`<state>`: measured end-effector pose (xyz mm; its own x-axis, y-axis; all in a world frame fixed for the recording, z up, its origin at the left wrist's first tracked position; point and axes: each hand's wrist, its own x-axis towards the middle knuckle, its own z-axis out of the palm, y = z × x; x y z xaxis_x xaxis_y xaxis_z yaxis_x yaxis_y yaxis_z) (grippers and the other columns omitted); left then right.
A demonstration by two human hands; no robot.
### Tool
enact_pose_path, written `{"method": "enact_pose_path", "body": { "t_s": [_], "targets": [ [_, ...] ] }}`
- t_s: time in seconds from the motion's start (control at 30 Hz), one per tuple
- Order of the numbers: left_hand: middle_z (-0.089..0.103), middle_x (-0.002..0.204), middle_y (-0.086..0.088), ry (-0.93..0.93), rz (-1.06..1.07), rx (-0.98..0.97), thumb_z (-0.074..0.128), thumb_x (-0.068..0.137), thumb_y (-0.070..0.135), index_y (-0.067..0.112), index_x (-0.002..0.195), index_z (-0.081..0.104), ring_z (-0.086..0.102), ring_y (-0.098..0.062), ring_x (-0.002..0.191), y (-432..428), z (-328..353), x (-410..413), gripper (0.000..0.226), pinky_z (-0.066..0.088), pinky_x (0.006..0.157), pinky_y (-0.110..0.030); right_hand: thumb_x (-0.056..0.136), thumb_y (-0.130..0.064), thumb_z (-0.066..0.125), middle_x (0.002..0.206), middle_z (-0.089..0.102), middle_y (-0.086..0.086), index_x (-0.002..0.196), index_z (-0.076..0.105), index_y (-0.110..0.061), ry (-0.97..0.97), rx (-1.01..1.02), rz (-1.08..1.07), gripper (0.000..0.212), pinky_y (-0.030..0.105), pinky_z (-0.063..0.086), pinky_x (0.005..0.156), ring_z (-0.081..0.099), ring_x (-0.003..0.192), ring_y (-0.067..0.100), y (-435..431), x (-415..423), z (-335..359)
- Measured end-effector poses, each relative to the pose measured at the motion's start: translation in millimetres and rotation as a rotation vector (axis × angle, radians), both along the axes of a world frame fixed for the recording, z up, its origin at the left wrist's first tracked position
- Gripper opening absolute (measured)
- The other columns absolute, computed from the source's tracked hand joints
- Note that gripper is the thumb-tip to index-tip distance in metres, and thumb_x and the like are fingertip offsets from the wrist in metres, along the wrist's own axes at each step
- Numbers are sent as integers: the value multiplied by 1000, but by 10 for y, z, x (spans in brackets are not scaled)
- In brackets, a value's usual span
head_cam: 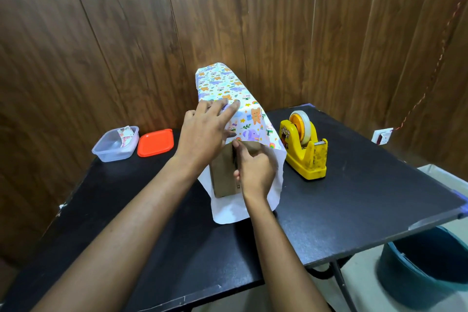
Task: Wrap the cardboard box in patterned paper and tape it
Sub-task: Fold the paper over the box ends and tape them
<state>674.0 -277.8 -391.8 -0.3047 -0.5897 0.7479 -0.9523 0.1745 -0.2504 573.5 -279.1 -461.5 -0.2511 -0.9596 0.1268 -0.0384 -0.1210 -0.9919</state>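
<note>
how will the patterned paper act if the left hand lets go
The patterned paper looks thin and floppy: it drapes over the cardboard box down to the table. Seemingly untaped, it would probably slide or unfold once the left hand lifts.

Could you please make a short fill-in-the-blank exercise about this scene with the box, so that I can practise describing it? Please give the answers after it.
1. The dispenser stands to the ____ of the box.
2. The dispenser is ____ in colour.
3. The ____ hand lies flat on the paper over the box.
4. The orange lid lies on the ____ table.
Answers: right, yellow, left, black.
</note>
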Motion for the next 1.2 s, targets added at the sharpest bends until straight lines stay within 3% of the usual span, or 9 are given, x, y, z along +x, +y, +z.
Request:
{"method": "enact_pose_path", "body": {
  "t_s": [0.33, 0.47, 0.67, 0.73, 0.8, 0.9, 1.0, 1.1, 1.2],
  "targets": [
    [66, 110, -9, -38, 50, 100, 88, 52, 37, 14, 121, 61, 61, -33, 86, 34, 50, -14, 77, 47, 58, -36, 91, -21, 60, 34, 43, -1, 61, 45, -10, -334, 278, 276, 36, 20, 34, 38, 39, 40, 20, 90, -134, -113],
    [68, 102, -7, -79, 82, 103, 87, 55, 38, 15, 116, 64, 63, -31, 81, 31, 121, -26, 69, 45, 62, -38, 94, -17, 55, 48, 56, 8, 63, 49, -8, -158, 163, 426, 32, 28, 49, 49, 52, 41, 22, 251, -340, 228],
    [60, 119, -3, -22, 109, 161, 41, 92, 52, 18, 127, 55, 53, -29, 110, 9, 300, -338, 51, 38, 83, -40, 93, -8, 53, 51, 56, 8, 71, 57, -2, -242, -127, 286, 23, 19, 35, 39, 41, 32, 13, 186, -1123, 795],
    [58, 123, -3, 24, 62, 185, 32, 94, 50, 17, 127, 55, 50, -27, 113, -37, 331, -510, 52, 37, 85, -40, 90, -19, 55, 52, 61, 6, 65, 60, -9, -82, -112, 64, 28, 28, 43, 48, 49, 45, 20, -91, -1396, 725],
    [61, 118, -2, 76, -5, 186, 23, 91, 52, 17, 120, 59, 51, -27, 110, -86, 380, -682, 59, 37, 85, -40, 90, -31, 53, 78, 69, 6, 76, 65, -12, 308, 27, -157, 27, 35, 47, 69, 61, 77, 28, -433, -1614, 549],
    [60, 116, 3, 13, -14, 280, 28, 97, 47, 20, 115, 61, 48, -21, 113, -220, 421, -912, 46, 32, 92, -36, 90, -42, 56, 105, 62, 15, 92, 64, -7, 558, 289, -39, 37, 37, 45, 90, 54, 114, 35, -841, -1807, 277],
    [61, 110, 5, -75, -32, 339, 32, 99, 41, 22, 110, 63, 50, -18, 109, -292, 438, -1084, 37, 29, 94, -34, 88, -34, 64, 126, 58, 16, 120, 59, 3, 378, 351, 148, 50, 30, 43, 83, 56, 113, 28, -935, -1773, 244],
    [61, 111, 5, -100, -35, 406, 34, 99, 36, 23, 109, 63, 51, -18, 108, -361, 417, -1158, 34, 28, 98, -35, 83, -18, 71, 105, 65, 13, 90, 64, -3, 205, 345, 221, 17, 26, 41, 65, 57, 76, 14, -1027, -1729, 267],
    [62, 112, 5, -103, -47, 432, 35, 99, 33, 22, 111, 63, 52, -18, 109, -387, 398, -1184, 33, 27, 100, -35, 76, -10, 76, 108, 66, 16, 88, 64, -4, 137, 367, 194, 18, 32, 46, 72, 63, 86, 22, -1071, -1694, 316]
  ]
}}
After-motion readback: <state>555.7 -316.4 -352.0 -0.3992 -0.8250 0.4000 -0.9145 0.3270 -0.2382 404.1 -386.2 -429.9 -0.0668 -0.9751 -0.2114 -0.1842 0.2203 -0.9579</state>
